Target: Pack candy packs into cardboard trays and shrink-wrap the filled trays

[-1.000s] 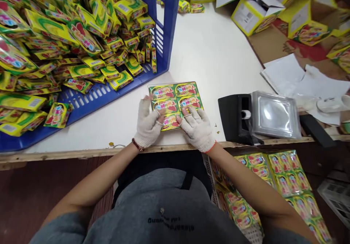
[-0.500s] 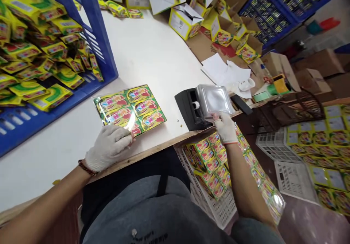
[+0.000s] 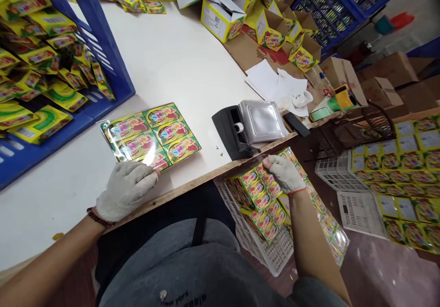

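Observation:
My left hand (image 3: 125,190), in a knitted white glove, has its fingers curled over the near edge of a clear-wrapped pack of small printed boxes (image 3: 172,130). The pack lies flat on the white table, with light glaring off its wrap. Just off the table's front edge is my right hand (image 3: 284,173), gloved too, its bare thumb tip pinched against the fingers. A faint strip of clear tape (image 3: 258,153) appears to run to it from the black tape dispenser (image 3: 225,135). The dispenser stands at the table edge, a white roll inside.
A blue crate (image 3: 117,87) full of small boxes stands at left. Beside the dispenser sit a clear plastic container (image 3: 263,121) and a dark phone-like slab (image 3: 296,124). Below the edge, a white basket (image 3: 275,256) holds wrapped packs. Open cartons (image 3: 223,20) stand at the back.
My right hand has come away from beside the dispenser, toward me and slightly right, still pinched. My left hand stays on the pack. The whole view has shifted a little.

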The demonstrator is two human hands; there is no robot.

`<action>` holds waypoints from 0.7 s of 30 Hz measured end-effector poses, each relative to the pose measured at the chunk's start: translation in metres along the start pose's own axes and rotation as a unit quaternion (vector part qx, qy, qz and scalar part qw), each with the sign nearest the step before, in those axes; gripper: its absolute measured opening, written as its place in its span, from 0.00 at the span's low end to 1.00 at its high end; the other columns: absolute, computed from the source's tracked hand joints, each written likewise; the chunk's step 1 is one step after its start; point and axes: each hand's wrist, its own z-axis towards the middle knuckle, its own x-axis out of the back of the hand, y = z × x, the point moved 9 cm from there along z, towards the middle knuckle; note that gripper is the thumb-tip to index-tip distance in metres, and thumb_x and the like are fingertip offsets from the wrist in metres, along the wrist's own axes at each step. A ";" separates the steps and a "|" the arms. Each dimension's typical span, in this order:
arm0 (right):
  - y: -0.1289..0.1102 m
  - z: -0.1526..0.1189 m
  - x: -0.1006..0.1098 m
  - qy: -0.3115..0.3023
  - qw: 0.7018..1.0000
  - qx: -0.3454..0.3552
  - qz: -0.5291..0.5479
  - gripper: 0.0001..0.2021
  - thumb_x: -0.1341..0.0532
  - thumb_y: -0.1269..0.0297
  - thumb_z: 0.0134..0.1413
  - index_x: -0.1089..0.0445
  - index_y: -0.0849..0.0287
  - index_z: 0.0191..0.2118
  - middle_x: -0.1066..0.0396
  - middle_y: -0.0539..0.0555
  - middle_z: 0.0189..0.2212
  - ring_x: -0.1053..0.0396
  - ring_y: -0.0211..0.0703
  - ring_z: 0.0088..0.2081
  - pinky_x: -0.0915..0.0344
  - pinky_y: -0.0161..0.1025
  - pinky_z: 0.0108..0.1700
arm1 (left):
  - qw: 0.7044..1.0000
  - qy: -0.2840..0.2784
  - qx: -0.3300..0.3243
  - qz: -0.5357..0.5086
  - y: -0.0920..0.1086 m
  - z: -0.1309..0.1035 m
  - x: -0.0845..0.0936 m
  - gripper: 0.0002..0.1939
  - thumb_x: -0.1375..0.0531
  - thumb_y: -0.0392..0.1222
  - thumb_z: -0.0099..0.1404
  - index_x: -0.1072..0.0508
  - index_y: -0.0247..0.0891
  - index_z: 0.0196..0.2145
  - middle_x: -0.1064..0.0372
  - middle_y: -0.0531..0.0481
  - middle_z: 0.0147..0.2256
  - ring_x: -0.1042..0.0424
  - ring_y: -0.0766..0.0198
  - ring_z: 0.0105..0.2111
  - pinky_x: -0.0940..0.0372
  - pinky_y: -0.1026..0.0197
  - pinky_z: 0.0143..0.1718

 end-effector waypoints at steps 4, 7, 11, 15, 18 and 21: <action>0.009 0.013 -0.020 -0.008 0.998 -0.033 -0.047 0.16 0.45 0.48 0.46 0.36 0.56 0.23 0.39 0.48 0.19 0.42 0.39 0.26 0.43 0.37 0.30 | 1.000 -0.004 -0.020 0.016 0.004 0.000 0.000 0.10 0.46 0.35 0.69 0.28 0.44 0.31 0.25 0.52 0.29 0.29 0.59 0.29 0.43 0.56 0.30; 0.004 0.025 -0.016 -0.008 0.994 -0.051 -0.100 0.12 0.42 0.53 0.43 0.34 0.57 0.21 0.39 0.48 0.17 0.41 0.40 0.25 0.46 0.37 0.30 | 0.999 0.001 -0.027 0.045 0.008 0.001 0.001 0.11 0.46 0.35 0.69 0.27 0.43 0.31 0.25 0.52 0.30 0.30 0.59 0.30 0.42 0.56 0.31; -0.004 0.033 -0.011 -0.009 0.985 -0.064 -0.162 0.11 0.40 0.57 0.42 0.35 0.55 0.17 0.38 0.51 0.16 0.40 0.42 0.25 0.47 0.40 0.31 | 1.000 -0.016 -0.001 0.027 0.007 -0.004 -0.004 0.10 0.45 0.36 0.68 0.26 0.42 0.31 0.25 0.50 0.31 0.30 0.59 0.31 0.42 0.56 0.33; -0.004 0.023 -0.022 -0.013 0.978 -0.072 -0.193 0.12 0.40 0.65 0.39 0.41 0.54 0.12 0.39 0.53 0.14 0.40 0.42 0.23 0.46 0.40 0.30 | 1.000 0.001 0.015 0.007 0.007 -0.009 -0.005 0.08 0.44 0.34 0.67 0.26 0.41 0.32 0.26 0.49 0.31 0.32 0.60 0.31 0.43 0.55 0.33; -0.011 0.004 -0.027 -0.031 0.981 -0.059 -0.180 0.12 0.42 0.63 0.44 0.40 0.54 0.14 0.37 0.51 0.16 0.39 0.43 0.23 0.43 0.39 0.29 | 1.000 0.017 0.009 0.012 0.010 -0.009 -0.003 0.08 0.44 0.34 0.67 0.27 0.40 0.32 0.27 0.49 0.32 0.33 0.60 0.31 0.42 0.55 0.33; -0.051 -0.019 -0.042 -0.068 0.994 0.017 -0.085 0.13 0.41 0.54 0.50 0.33 0.55 0.22 0.34 0.49 0.20 0.37 0.42 0.27 0.41 0.37 0.31 | 1.000 0.015 0.010 0.012 0.011 -0.009 -0.004 0.07 0.43 0.34 0.66 0.27 0.39 0.32 0.27 0.49 0.32 0.34 0.60 0.31 0.42 0.55 0.32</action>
